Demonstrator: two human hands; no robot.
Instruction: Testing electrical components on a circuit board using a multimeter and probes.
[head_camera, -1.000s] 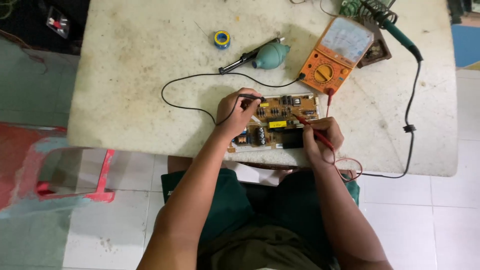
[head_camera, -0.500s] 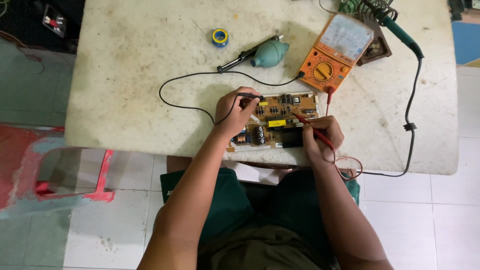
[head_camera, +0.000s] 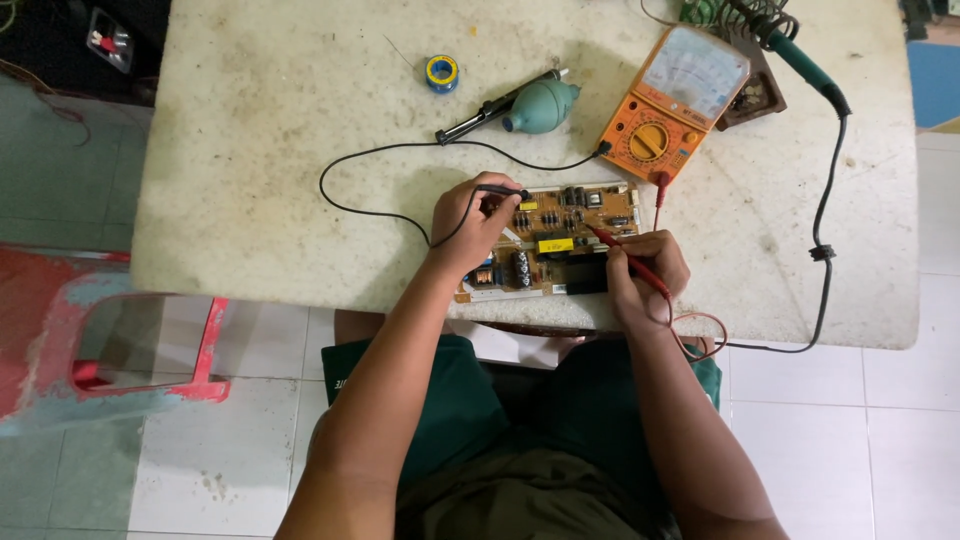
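Observation:
A tan circuit board (head_camera: 560, 225) lies at the near edge of the white table (head_camera: 280, 170). My left hand (head_camera: 470, 222) pinches a black test probe (head_camera: 505, 190) whose tip touches the board's upper left part. My right hand (head_camera: 645, 270) grips a red test probe (head_camera: 615, 245) with its tip on the board's middle. Black and red leads run from both probes to an orange analogue multimeter (head_camera: 675, 105) just beyond the board.
A teal bulb desoldering pump (head_camera: 520, 105) and a blue-and-yellow solder reel (head_camera: 441, 72) lie farther back. A soldering iron with a green handle (head_camera: 800, 60) rests in a coil stand at the back right, its black cable (head_camera: 822, 250) looping down. A red stool (head_camera: 150, 345) stands left.
Both hands hold their probes on the board as before, with only slight shifts of the tips. The view has drifted a little.

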